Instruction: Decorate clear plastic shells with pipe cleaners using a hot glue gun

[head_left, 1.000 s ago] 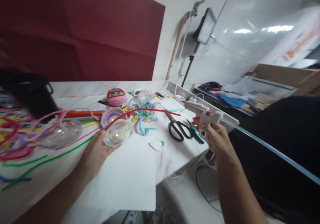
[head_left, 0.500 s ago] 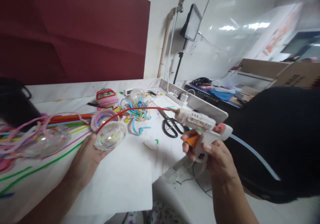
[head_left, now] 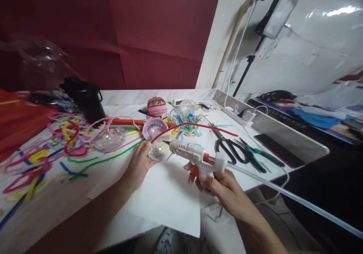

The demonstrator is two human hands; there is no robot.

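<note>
My left hand [head_left: 138,162] is closed on a clear plastic half ball [head_left: 157,152] and one end of a red pipe cleaner [head_left: 195,125], which arches off to the right. In my right hand [head_left: 219,186] is a white hot glue gun [head_left: 188,151], fingers at its orange trigger. The gun's nozzle points left, close by the half ball; whether they touch I cannot tell. A clear glue stick [head_left: 295,197] trails from the gun's back. Just behind the half ball sits a pink-rimmed bowl-shaped half [head_left: 154,128] with coloured lining.
Black-handled scissors [head_left: 231,148] and green-handled pliers [head_left: 256,157] lie right of the gun, near a dark phone [head_left: 279,150]. Pipe cleaners [head_left: 36,170] tangle on the left beside a black bottle [head_left: 85,98]. A decorated pink ball [head_left: 157,106] stands behind. White paper [head_left: 170,204] lies below my hands.
My view has turned left. The glue gun has come in from the right, its nozzle leaving the pipe cleaner's far end and now near the half ball. My left hand keeps its hold.
</note>
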